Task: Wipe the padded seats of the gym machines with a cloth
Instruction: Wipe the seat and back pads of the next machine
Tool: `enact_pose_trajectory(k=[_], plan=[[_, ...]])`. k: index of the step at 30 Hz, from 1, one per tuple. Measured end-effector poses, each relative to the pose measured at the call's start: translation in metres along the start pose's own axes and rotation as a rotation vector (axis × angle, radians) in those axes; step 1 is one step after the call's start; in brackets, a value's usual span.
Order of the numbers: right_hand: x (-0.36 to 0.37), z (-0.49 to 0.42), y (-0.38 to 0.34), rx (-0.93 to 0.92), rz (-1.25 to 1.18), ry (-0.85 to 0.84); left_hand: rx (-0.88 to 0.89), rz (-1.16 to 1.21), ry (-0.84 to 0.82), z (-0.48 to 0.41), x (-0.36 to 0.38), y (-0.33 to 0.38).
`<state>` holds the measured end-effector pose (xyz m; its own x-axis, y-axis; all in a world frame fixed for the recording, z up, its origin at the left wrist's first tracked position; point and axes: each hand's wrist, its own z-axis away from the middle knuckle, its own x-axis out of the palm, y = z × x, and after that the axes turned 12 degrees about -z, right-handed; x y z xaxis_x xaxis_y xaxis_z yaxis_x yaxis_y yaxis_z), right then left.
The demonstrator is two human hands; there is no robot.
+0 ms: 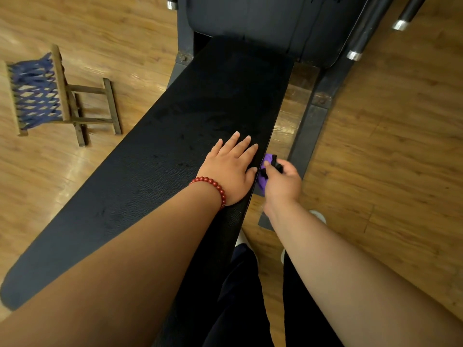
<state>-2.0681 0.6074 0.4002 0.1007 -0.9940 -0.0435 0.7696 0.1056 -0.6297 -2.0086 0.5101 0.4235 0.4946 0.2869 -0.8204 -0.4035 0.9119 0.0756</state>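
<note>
A: Hands, quick.
B: Left hand (231, 169) lies flat on the bench pad (200, 108), palm down, fingers straight and a bit spread, near the pad's right edge. It holds nothing. There's a red bead bracelet (213, 185) on that wrist.
A: Right?
B: Right hand (283, 181) is curled round the purple cloth (266, 159), which is bunched up. Something black is in the fist too; can't tell what.
A: Where's the cloth exactly?
B: In the right fist, against the pad's right side edge, just beside the left thumb. It's not on the top face.
A: Step?
B: My guess is the side edge is being wiped with the left hand bracing. The top shows faint smudges; can't tell if they're wet or dirty.
A: What goes wrong from here?
B: The cloth is balled small, so contact is thin and streaks or missed strips are likely on a pad this long. The fist hangs over the gap between the pad and the frame rail (308, 136). A slip there could knock the knuckles on the rail or drop the cloth on the wood floor (388, 146). The bare left palm could also print a wiped patch. The far end and the upright pad (250, 16) may get skipped.
A: Clutter?
B: A wooden stool (45, 93) with blue webbing sits on the floor to the left, well apart.
</note>
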Motion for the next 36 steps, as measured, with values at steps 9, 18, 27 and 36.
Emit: enact_pose_trajectory(k=[9, 18, 27, 36], plan=[[-0.008, 0.002, 0.006, -0.063, 0.025, -0.06, -0.028, -0.051, 0.056, -0.015, -0.006, -0.002], [-0.004, -0.01, 0.0, -0.085, 0.029, -0.066, 0.002, -0.052, -0.008, -0.029, 0.004, -0.004], [0.025, -0.048, -0.033, -0.032, 0.001, -0.004, -0.01, -0.064, -0.025, -0.031, 0.002, -0.003], [-0.002, -0.027, -0.016, -0.058, 0.128, -0.128, -0.015, -0.075, -0.031, -0.031, 0.001, -0.002]])
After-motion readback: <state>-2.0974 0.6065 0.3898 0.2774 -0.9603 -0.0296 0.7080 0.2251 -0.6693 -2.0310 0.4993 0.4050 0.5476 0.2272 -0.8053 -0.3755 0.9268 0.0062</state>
